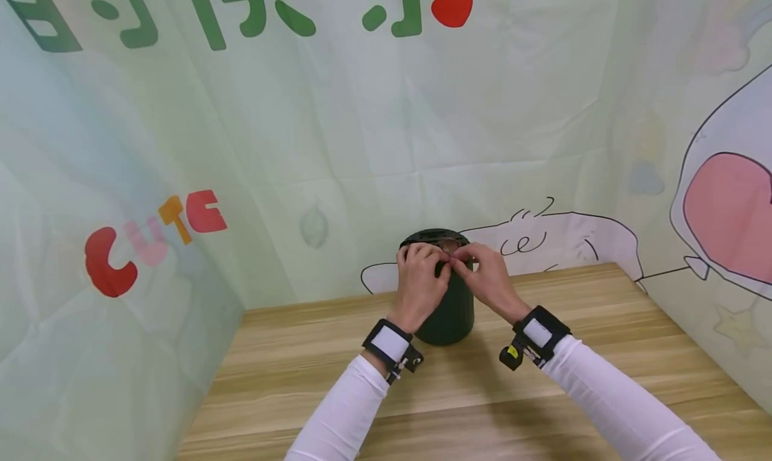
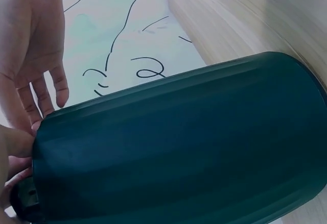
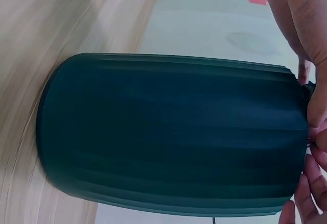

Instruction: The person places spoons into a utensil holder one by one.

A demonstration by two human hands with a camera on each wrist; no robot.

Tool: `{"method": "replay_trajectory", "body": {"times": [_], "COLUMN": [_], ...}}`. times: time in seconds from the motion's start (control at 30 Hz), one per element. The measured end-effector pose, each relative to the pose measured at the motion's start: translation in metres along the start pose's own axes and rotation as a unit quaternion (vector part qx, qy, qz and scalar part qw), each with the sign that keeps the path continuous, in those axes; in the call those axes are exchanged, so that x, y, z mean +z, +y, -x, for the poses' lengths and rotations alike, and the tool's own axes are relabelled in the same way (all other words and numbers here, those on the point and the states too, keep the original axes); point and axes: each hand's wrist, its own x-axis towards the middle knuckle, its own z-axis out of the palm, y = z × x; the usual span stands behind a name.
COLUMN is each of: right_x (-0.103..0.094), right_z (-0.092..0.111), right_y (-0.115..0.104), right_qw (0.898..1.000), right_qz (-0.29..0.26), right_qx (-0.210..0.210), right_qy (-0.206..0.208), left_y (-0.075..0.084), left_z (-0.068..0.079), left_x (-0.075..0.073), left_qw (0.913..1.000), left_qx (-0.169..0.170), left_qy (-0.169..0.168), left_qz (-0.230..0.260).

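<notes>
A tall, dark green ribbed bin [image 1: 447, 313] stands upright on the wooden table, with a black ring at its top [image 1: 431, 234]. My left hand [image 1: 417, 280] curls over the near left of its rim, beside a black tab [image 2: 25, 199] that sticks out there. From the right, my right hand [image 1: 490, 280] brings thumb and forefinger together at the same rim, almost touching the left fingertips. They pinch a small thing, mostly hidden by the fingers. Both wrist views show the bin's ribbed side [image 3: 173, 132] filling the middle. Its inside is largely out of sight.
The wood-grain table [image 1: 289, 380] reaches back to a printed cloth backdrop [image 1: 338, 133], which also hangs along both sides. The bin stands close to the back cloth. Each wrist wears a black strap [image 1: 539, 334] with a small camera.
</notes>
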Motion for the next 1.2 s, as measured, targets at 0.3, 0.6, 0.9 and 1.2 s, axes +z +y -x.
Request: {"method": "replay_trajectory", "body": {"times": [0.3, 0.6, 0.9, 1.2], "right_x": [0.004, 0.006, 0.01, 0.01], "right_z": [0.002, 0.001, 0.0, 0.004], "right_y": [0.006, 0.007, 0.009, 0.012], "right_qw": [1.0, 1.0, 1.0, 1.0], "right_qz": [-0.003, -0.001, 0.012, -0.004], "right_qx": [-0.004, 0.0, 0.014, 0.02], "right_qy": [0.005, 0.002, -0.006, -0.012], "left_y": [-0.003, -0.007, -0.012, -0.018], "left_z": [0.001, 0.003, 0.005, 0.01], "left_x": [-0.001, 0.001, 0.004, 0.002], "left_qw": [0.9999, 0.9996, 0.9993, 0.9979], "left_qx": [0.008, 0.015, 0.019, 0.01], "left_qy": [-0.001, 0.008, 0.02, 0.05], "left_qz": [0.011, 0.023, 0.025, 0.04]}}
